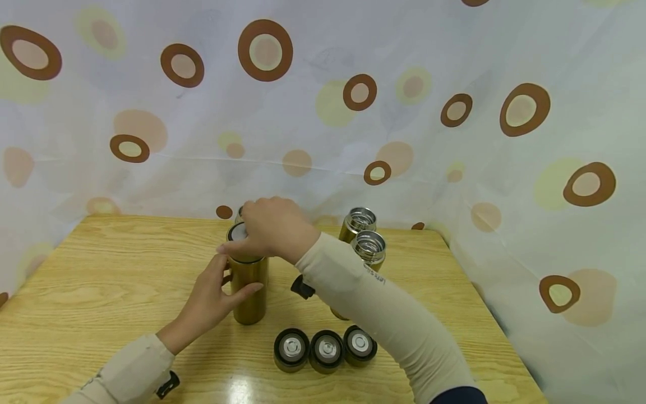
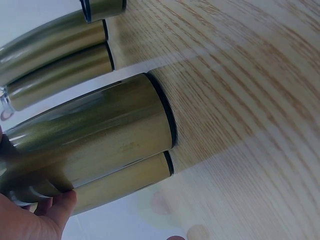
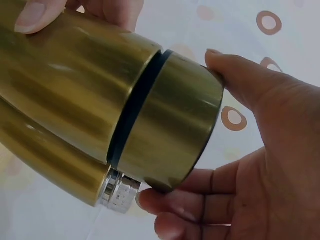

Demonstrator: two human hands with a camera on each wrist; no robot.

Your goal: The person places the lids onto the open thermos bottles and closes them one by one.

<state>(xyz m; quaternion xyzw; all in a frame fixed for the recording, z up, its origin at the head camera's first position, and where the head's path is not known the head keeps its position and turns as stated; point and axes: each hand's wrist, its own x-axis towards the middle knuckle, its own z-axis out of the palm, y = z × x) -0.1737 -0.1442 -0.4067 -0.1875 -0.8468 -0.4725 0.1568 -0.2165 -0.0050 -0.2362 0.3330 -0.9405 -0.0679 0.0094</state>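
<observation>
A gold thermos flask stands upright on the table, left of its middle. My left hand holds its body, with the thumb across the front. From above, my right hand grips the flask's gold lid between thumb and fingers. A dark band shows between lid and body in the right wrist view. Right behind it is a second gold flask with a bare steel neck; the head view mostly hides this one.
Two lidless gold flasks, a front one and a back one, stand to the right, partly behind my right sleeve. Three lids, left, middle and right, sit in a row nearer me. A patterned cloth hangs behind the wooden table.
</observation>
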